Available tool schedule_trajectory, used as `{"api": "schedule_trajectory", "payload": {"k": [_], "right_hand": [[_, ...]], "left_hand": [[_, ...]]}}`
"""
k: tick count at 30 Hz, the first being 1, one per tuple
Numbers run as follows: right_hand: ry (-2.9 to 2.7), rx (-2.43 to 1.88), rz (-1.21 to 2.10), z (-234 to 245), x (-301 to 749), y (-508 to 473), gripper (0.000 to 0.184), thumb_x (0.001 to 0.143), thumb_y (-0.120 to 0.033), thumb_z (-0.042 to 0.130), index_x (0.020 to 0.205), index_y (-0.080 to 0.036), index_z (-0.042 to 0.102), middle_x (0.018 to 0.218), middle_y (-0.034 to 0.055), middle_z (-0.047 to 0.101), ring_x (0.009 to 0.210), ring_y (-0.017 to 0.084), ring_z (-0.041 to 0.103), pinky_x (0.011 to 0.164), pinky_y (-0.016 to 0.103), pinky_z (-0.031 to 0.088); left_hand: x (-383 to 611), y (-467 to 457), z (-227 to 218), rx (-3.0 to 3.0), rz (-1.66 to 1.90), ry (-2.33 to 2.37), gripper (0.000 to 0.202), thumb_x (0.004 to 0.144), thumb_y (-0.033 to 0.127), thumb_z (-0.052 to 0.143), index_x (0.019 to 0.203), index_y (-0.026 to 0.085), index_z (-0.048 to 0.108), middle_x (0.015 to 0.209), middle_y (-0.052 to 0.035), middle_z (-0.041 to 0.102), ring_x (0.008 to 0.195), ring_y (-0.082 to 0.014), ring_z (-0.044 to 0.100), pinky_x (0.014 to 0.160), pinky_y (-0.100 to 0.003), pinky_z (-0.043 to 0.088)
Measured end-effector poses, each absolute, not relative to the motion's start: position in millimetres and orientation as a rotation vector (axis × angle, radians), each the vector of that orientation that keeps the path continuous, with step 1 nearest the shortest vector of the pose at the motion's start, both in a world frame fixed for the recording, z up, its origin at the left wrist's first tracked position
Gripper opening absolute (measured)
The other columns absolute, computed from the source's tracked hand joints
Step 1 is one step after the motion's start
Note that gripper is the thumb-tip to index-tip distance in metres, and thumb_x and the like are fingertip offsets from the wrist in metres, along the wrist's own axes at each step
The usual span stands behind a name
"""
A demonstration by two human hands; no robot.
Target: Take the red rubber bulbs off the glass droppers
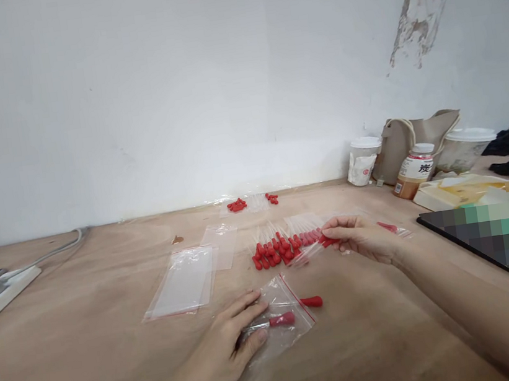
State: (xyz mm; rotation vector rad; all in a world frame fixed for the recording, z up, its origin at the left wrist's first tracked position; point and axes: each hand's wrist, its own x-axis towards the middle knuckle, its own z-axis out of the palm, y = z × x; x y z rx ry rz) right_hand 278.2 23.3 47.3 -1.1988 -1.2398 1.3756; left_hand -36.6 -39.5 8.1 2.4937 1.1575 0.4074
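Note:
My left hand (228,347) lies on a clear zip bag (281,340), fingers and thumb spread over its left part. Inside the bag is a dropper with a pinkish-red bulb (281,319). A second dropper's red bulb (312,301) sticks out past the bag's red-lined mouth, its clear tube reaching inward. My right hand (357,239) pinches a dropper by its red bulb (328,241), the clear tube pointing down and left above the table. Just beyond it lies a pile of red-bulbed droppers (272,252); some nearby bulbs look paler, under clear plastic.
A stack of flat zip bags (182,281) lies left of the pile. More red bulbs (237,204) sit by the wall. A power strip (5,295) is at left. Cups (364,162), a bottle (415,172), a beige bag (397,150) and a blurred-out dark-edged object (485,235) stand right.

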Motion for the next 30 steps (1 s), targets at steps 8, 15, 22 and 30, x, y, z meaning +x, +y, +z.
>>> {"api": "schedule_trajectory", "payload": {"k": [8, 15, 22, 30], "right_hand": [[-1.628, -0.995, 0.534, 64.9, 211.5, 48.9, 0.018, 0.069, -0.03, 0.064, 0.082, -0.016, 0.064, 0.08, 0.0045, 0.063, 0.068, 0.012, 0.058, 0.063, 0.025, 0.047], [-2.295, -0.945, -0.078, 28.2, 139.3, 67.0, 0.018, 0.081, -0.016, 0.049, 0.089, -0.018, 0.065, 0.091, 0.0071, 0.059, 0.076, 0.013, 0.055, 0.067, 0.024, 0.043], [-2.49, -0.979, -0.307, 20.3, 134.7, 61.6, 0.02, 0.084, -0.026, 0.047, 0.092, -0.019, 0.064, 0.088, 0.0071, 0.058, 0.082, 0.016, 0.051, 0.072, 0.029, 0.038], [-2.221, -0.962, -0.06, 24.2, 163.6, 46.0, 0.019, 0.081, -0.032, 0.052, 0.088, -0.02, 0.065, 0.08, 0.0051, 0.057, 0.077, 0.014, 0.05, 0.072, 0.028, 0.037]], "left_hand": [[-14.8, -6.5, 22.2, 2.289, 0.775, 1.346, 0.027, 0.083, 0.033, 0.046, 0.107, 0.022, 0.048, 0.111, -0.0054, 0.053, 0.103, -0.0199, 0.05, 0.086, -0.036, 0.042], [-7.1, 47.6, -1.5, 2.016, 0.922, 1.355, 0.075, 0.058, 0.035, 0.072, 0.118, 0.016, 0.031, 0.097, -0.0068, 0.055, 0.083, -0.0207, 0.056, 0.07, -0.035, 0.046], [-16.1, 67.9, 4.6, 1.959, 0.801, 1.07, 0.08, 0.062, 0.023, 0.066, 0.127, 0.018, 0.019, 0.101, -0.0055, 0.055, 0.082, -0.017, 0.057, 0.072, -0.032, 0.046], [-18.0, 62.9, 3.2, 2.015, 0.796, 1.131, 0.07, 0.065, 0.032, 0.065, 0.125, 0.016, 0.034, 0.113, -0.0107, 0.053, 0.09, -0.02, 0.057, 0.082, -0.036, 0.044]]}}
